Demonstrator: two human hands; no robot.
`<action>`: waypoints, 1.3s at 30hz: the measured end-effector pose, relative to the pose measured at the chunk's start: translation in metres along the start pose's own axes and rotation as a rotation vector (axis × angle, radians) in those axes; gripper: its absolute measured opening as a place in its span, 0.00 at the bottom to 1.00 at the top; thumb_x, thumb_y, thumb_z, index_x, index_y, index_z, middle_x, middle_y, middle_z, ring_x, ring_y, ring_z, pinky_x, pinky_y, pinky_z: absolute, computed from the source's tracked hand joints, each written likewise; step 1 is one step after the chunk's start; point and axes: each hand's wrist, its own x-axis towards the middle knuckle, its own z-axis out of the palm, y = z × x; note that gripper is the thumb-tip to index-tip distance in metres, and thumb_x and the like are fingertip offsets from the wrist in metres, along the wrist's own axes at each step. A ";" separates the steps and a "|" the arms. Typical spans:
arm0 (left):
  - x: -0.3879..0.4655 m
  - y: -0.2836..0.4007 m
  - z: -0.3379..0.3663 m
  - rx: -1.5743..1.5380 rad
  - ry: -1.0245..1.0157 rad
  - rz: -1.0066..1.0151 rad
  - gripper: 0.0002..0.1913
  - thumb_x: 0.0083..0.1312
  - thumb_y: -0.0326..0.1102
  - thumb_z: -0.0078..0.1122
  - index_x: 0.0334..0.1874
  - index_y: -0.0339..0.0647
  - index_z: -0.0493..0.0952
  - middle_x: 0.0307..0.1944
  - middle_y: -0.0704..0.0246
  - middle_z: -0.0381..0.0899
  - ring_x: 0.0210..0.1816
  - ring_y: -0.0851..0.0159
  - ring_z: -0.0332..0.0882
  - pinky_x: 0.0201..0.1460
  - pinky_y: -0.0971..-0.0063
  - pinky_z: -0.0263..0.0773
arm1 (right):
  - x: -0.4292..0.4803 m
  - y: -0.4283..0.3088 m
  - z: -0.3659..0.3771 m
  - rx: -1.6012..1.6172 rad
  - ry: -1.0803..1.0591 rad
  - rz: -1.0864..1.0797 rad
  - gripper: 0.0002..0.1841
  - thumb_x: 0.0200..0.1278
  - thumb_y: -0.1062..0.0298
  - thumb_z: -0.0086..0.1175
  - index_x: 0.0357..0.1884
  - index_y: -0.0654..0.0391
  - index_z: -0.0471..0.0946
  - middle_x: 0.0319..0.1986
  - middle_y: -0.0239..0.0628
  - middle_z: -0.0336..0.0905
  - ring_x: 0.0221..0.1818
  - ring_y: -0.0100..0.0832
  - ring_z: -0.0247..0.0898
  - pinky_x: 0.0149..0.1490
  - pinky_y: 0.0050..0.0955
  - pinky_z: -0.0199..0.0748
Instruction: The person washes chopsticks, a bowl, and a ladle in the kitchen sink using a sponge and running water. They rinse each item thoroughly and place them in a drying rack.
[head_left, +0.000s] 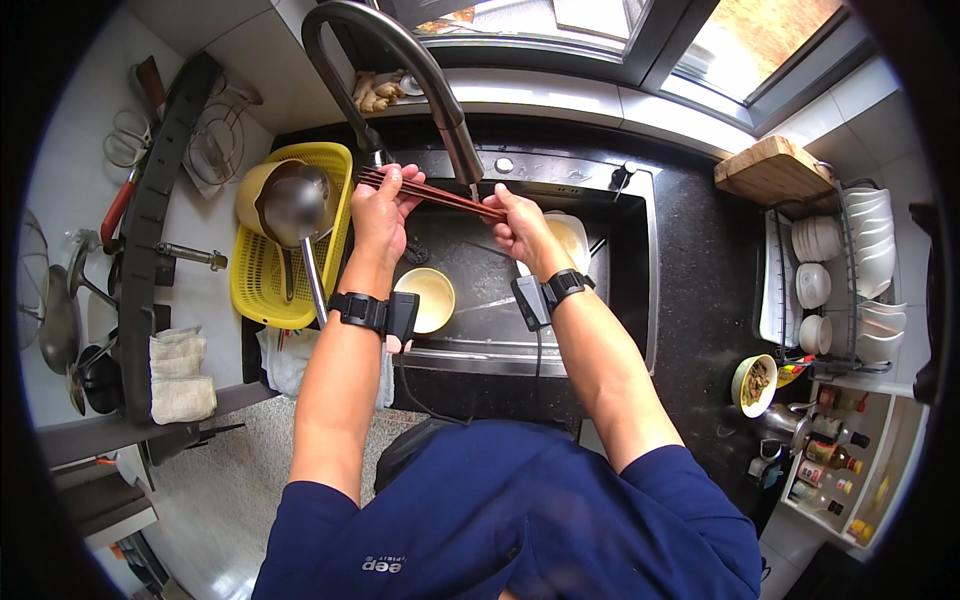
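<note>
A bundle of reddish-brown chopsticks (446, 198) spans the space between my hands, above the sink (487, 330). My left hand (381, 214) grips one end, with the thumb lying along the sticks. Around the other end, the fingers of my right hand (521, 225) are closed. The pull-down faucet head (462, 150) hangs just above the bundle, and a thin stream of water falls from it near my right hand. Down in the basin sit a round cream bowl (424, 300) and a white squarish dish (568, 238), partly hidden by my right hand and wrist.
Left of the sink, a yellow plastic basket (255, 281) holds a pot (251, 196) and a steel ladle (294, 201). A dish rack (851, 262) with white bowls, a wooden cutting board (776, 171) and a bowl of food (754, 385) stand on the right.
</note>
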 end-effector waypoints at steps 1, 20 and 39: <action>0.001 0.001 0.001 -0.020 -0.018 -0.019 0.06 0.76 0.32 0.55 0.50 0.38 0.73 0.45 0.58 0.85 0.45 0.58 0.86 0.49 0.60 0.83 | -0.005 -0.001 0.000 -0.046 -0.037 0.012 0.21 0.76 0.44 0.52 0.41 0.55 0.76 0.23 0.30 0.75 0.13 0.18 0.53 0.17 0.19 0.47; -0.016 -0.068 0.058 -0.084 -0.226 -0.380 0.09 0.73 0.33 0.62 0.49 0.36 0.81 0.45 0.63 0.86 0.49 0.61 0.85 0.54 0.63 0.83 | -0.002 0.003 -0.046 0.237 0.273 -0.309 0.10 0.73 0.59 0.59 0.42 0.55 0.78 0.29 0.33 0.79 0.24 0.29 0.76 0.24 0.27 0.74; -0.018 -0.028 0.047 0.254 -0.158 -0.220 0.07 0.68 0.32 0.68 0.44 0.37 0.82 0.38 0.67 0.85 0.38 0.68 0.85 0.38 0.76 0.84 | 0.002 0.007 -0.027 0.118 0.082 -0.225 0.14 0.73 0.57 0.61 0.36 0.57 0.77 0.25 0.29 0.72 0.19 0.22 0.64 0.19 0.19 0.59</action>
